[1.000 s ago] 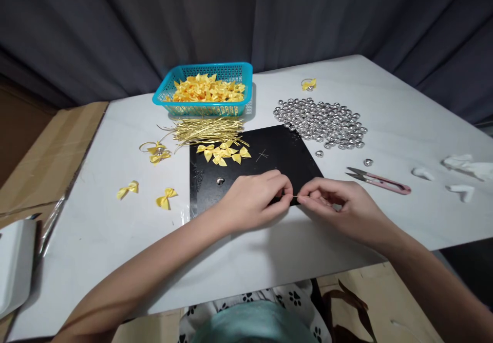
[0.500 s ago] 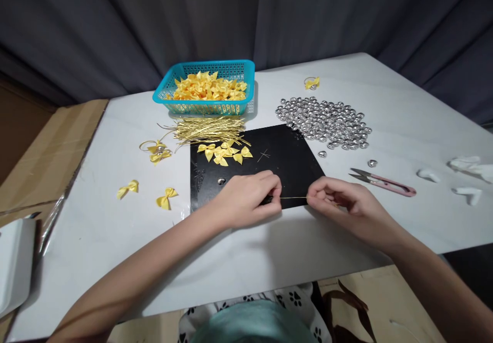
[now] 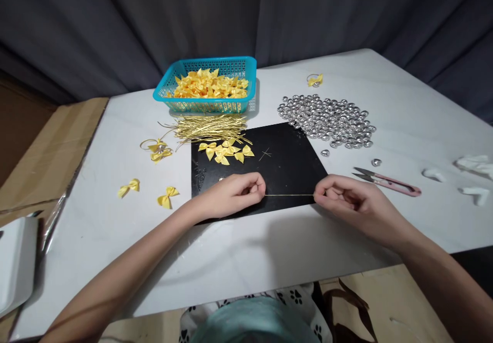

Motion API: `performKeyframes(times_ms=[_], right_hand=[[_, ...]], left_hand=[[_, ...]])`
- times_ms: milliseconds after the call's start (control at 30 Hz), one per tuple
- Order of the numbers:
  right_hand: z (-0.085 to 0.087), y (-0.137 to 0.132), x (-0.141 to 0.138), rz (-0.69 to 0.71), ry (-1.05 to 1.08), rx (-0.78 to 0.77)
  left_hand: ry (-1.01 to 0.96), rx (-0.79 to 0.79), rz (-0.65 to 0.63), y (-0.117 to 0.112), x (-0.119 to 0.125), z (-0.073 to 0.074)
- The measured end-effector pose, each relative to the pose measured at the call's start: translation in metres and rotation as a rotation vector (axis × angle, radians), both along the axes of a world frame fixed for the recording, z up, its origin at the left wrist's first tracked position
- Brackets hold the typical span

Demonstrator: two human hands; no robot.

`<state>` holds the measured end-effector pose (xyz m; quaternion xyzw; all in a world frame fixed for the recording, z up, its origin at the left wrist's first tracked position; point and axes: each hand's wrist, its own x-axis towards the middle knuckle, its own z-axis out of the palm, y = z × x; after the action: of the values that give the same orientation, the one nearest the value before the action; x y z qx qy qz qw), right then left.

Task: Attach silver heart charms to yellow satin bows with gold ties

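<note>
A thin gold cord point(image 3: 289, 195) runs straight between my two hands, just above the front part of a black board point(image 3: 296, 166). My left hand point(image 3: 244, 191) pinches its left end, thumb against fingers. At the other end my right hand point(image 3: 339, 194) pinches the cord, fingers curled. Behind my left hand several yellow satin bows point(image 3: 223, 152) lie on the board. A silver heart bead is mostly hidden by the left hand. Pink-handled thread snips point(image 3: 389, 182) lie right of my right hand, with a single silver heart bead point(image 3: 376, 162) beside them.
A blue basket point(image 3: 204, 101) of yellow bows stands at the back, with a bundle of gold cords point(image 3: 210, 127) before it. Silver heart beads point(image 3: 329, 119) are heaped at the back right. Bows with cord loops point(image 3: 158, 149) lie left. White pieces point(image 3: 475, 194) lie far right.
My left hand has moved left and my right hand slightly right. The stretch of gold cord between them has become longer.
</note>
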<state>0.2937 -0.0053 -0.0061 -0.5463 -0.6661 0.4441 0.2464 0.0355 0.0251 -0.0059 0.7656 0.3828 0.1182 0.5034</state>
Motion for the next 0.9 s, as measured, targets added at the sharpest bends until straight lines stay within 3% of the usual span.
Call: performKeyframes(times_ms=[267, 433, 600, 667, 733, 800, 900], right_hand=[[-0.003, -0.005, 0.021, 0.027, -0.109, -0.035], [-0.006, -0.006, 0.027, 0.028, -0.183, -0.053], [-0.008, -0.014, 0.02, -0.012, -0.279, -0.004], [-0.008, -0.024, 0.008, -0.058, -0.265, 0.038], [-0.007, -0.039, -0.008, -0.134, -0.213, 0.073], [-0.006, -0.054, -0.026, -0.119, -0.142, 0.078], [-0.007, -0.074, -0.049, -0.064, -0.093, 0.12]], left_hand=[[0.226, 0.061, -0.043, -0.001, -0.025, 0.021], [0.414, 0.141, -0.074, -0.002, -0.03, 0.022], [0.495, 0.19, 0.157, -0.02, -0.023, 0.029], [0.35, 0.008, 0.242, -0.037, -0.016, 0.033], [0.095, -0.348, 0.239, -0.058, -0.005, 0.032], [-0.079, -0.672, 0.233, -0.076, 0.007, 0.026], [-0.311, -0.886, 0.327, -0.091, 0.023, 0.016]])
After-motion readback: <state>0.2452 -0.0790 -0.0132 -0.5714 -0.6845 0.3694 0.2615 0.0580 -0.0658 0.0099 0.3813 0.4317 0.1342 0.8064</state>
